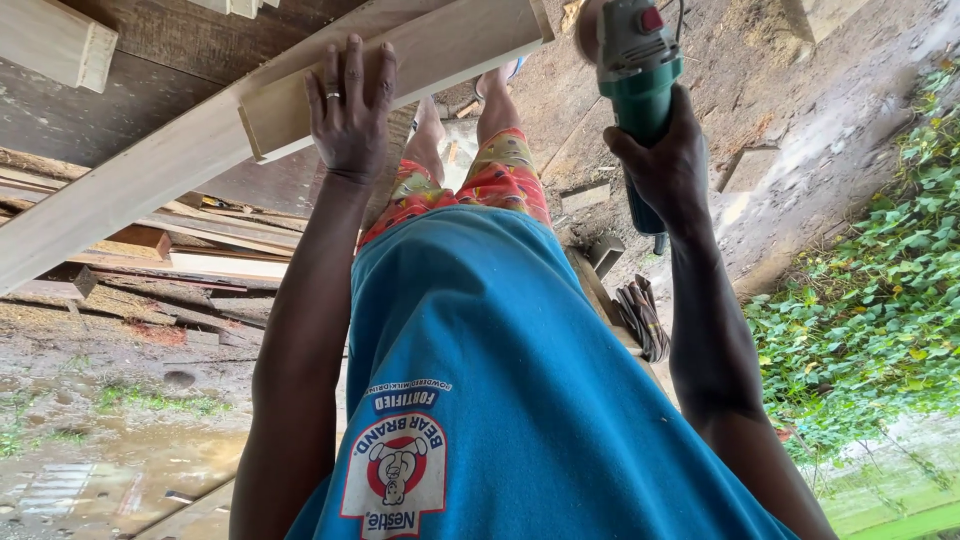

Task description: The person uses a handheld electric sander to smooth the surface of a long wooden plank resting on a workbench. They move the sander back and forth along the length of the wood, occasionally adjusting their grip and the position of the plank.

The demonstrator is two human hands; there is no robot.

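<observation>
Your left hand [350, 115] lies flat, fingers spread, on the pale plank [400, 60]. Your right hand [665, 165] grips the green grinder [635, 70], arm extended.

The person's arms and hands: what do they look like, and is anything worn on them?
Both arms are bare, with no sleeve reaching the forearm and no gloves. The left hand wears a plain silver-coloured ring on one finger. The right hand shows no ring, watch or band.

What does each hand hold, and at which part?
The right hand grips the green power grinder around its body. The left hand presses flat on the pale wooden plank, not gripping it.
</observation>
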